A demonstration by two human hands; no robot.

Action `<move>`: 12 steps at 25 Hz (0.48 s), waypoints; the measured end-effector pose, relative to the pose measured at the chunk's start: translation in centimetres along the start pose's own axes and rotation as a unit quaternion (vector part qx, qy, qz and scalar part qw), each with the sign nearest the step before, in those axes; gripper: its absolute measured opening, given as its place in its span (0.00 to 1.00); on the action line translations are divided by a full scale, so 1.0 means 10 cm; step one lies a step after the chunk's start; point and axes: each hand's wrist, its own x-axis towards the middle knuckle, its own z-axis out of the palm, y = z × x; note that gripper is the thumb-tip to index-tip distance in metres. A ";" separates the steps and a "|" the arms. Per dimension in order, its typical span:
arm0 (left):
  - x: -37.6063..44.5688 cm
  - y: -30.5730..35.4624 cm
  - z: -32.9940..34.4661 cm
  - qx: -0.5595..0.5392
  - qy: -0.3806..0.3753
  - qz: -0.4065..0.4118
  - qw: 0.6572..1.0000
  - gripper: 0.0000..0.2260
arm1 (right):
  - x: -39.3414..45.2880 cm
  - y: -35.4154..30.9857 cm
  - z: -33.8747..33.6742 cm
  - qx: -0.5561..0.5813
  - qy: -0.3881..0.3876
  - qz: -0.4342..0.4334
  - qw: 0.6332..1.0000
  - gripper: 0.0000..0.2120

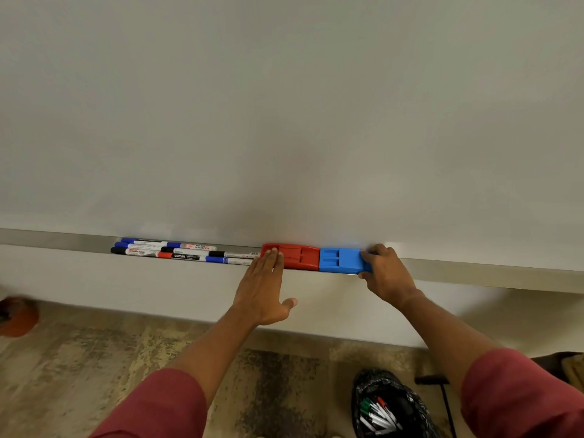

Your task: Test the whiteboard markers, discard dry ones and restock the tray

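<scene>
Several whiteboard markers (177,251) with blue, black and red caps lie in rows on the metal tray (474,273) under the blank whiteboard (284,105). To their right a red eraser (300,256) and a blue eraser (341,260) sit end to end on the tray. My left hand (264,289) is flat with fingers apart, its fingertips resting on the red eraser's left end. My right hand (387,273) grips the right end of the blue eraser with thumb and fingers.
On the floor at lower right stands a bin lined with a black bag (385,406), holding several markers with green and red caps. A blurred orange-brown object (17,316) sits on the floor at far left. A dark stand leg (442,393) is beside the bin.
</scene>
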 end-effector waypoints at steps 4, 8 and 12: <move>0.00 -0.05 -0.01 0.004 0.003 0.006 1.000 0.45 | -0.03 -0.09 0.02 -0.008 -0.002 0.003 1.000 0.21; 0.00 -0.14 -0.04 0.007 0.005 0.011 1.000 0.44 | -0.10 -0.21 0.00 -0.019 -0.010 0.020 1.000 0.25; -0.02 -0.25 -0.11 0.007 0.019 0.020 1.000 0.43 | -0.14 -0.43 -0.02 -0.018 0.036 0.026 0.999 0.29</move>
